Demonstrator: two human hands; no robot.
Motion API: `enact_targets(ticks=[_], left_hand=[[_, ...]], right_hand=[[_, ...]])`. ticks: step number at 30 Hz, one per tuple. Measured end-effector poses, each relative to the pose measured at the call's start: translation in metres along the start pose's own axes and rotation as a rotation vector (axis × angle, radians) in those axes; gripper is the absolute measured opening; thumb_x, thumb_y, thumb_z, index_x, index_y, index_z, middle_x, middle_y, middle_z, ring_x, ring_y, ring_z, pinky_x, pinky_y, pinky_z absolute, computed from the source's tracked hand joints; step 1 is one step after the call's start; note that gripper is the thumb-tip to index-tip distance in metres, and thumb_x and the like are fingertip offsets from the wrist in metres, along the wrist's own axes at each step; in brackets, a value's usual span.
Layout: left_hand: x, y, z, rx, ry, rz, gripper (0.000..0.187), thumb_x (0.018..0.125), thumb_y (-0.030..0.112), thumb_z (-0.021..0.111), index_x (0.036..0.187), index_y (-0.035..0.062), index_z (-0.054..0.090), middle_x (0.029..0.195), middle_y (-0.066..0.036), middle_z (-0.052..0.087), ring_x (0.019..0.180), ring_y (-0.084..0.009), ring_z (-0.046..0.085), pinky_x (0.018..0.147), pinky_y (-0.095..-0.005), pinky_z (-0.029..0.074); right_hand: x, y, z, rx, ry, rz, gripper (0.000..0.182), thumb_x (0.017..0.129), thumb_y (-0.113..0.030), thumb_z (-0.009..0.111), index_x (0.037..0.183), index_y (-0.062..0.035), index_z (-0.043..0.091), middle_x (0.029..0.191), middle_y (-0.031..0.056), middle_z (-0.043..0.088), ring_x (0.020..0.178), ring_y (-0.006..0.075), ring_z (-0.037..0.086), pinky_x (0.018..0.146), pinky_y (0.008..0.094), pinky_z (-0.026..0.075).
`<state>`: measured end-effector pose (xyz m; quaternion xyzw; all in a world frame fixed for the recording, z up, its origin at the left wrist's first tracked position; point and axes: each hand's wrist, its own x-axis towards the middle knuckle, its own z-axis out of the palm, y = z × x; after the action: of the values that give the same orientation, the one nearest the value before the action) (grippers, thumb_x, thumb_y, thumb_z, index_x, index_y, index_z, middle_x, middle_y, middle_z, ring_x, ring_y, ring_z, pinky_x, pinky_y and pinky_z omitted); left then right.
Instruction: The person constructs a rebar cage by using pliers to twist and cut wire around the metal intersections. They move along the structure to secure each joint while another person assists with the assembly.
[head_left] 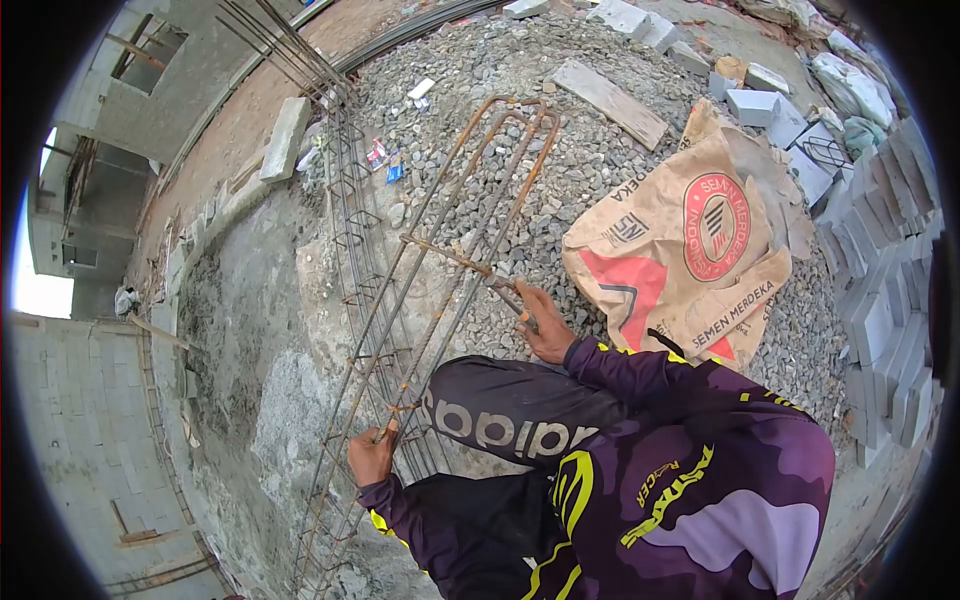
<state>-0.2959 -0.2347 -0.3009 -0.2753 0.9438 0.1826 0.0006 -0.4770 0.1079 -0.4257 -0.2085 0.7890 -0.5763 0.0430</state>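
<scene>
A long rebar cage (440, 262) of rusty bars and stirrups lies slanted in front of me, its hooked, bent ends toward the far side. My right hand (545, 325) is closed around the handles of dark pincers (503, 288). The jaws of the pincers meet a crosswise stirrup (445, 252) at the cage's right-hand bar. Lower down, my left hand (372, 456) is closed on the rebar cage, with the fingertips by a rusty tie at a bar crossing. My bent knee is close beside the bars.
Right of me, a torn paper cement bag (630, 250) lies on gravel (450, 90). A plank (610, 100) rests beyond. Grey blocks (880, 300) are stacked at the far right. Another rebar cage (350, 220) runs along the left, near rough concrete (240, 310) and a block wall (80, 400).
</scene>
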Motion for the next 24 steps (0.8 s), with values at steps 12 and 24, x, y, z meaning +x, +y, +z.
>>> enact_targets(ticks=[12,24], left_hand=[[-0.005,0.007,0.005,0.026,0.013,-0.032,0.055,0.077,0.048,0.073,0.061,-0.0018,0.055,0.054,-0.022,0.046,0.053,-0.0408,0.041,0.051,-0.0446,0.036],[-0.016,0.024,0.0,0.085,-0.001,-0.07,0.049,0.077,0.05,0.071,0.068,0.0021,0.065,0.062,-0.023,0.058,0.065,-0.0445,0.058,0.059,-0.0464,0.044]], right_hand=[[-0.017,-0.016,-0.004,-0.113,-0.008,0.074,0.083,0.084,0.001,0.061,0.153,-0.0087,0.014,0.131,0.0241,0.039,0.12,0.0395,0.041,0.104,0.0424,0.033],[-0.022,-0.008,-0.029,-0.213,-0.137,0.09,0.076,0.086,-0.003,0.06,0.151,-0.007,0.02,0.126,0.0256,0.042,0.114,0.0401,0.046,0.099,0.0412,0.038]])
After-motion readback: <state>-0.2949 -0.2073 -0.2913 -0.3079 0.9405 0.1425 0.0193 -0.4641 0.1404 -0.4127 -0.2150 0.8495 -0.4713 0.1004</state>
